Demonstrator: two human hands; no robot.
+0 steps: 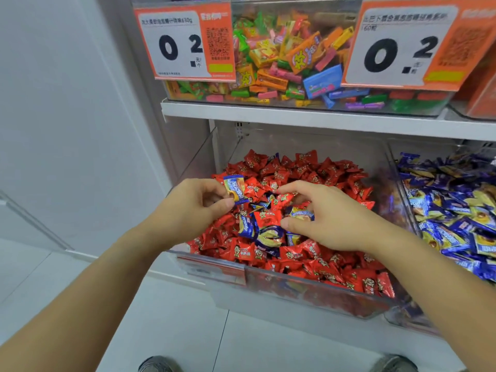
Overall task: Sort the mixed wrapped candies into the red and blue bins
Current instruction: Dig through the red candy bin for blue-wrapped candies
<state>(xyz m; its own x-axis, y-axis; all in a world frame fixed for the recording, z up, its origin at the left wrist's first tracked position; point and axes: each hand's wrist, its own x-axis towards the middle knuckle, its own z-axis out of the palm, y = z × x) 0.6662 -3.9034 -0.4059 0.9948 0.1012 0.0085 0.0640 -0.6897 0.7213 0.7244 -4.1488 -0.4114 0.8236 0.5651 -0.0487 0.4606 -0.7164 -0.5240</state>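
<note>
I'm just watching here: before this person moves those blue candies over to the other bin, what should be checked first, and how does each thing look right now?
1. Left hand has a firm hold on its blue candy: ok, pinched between thumb and fingers and lifted above the pile.
2. Right hand has hold of a second blue candy: cannot tell, the fingers curl over it but the hold is partly hidden.
3. Blue bin is open on top to receive them: ok.
4. Red bin is free of blue strays: not ok, several blue wrappers lie among the red ones.
5. Path to the right is unobstructed: ok, only a low clear wall lies between.
</note>
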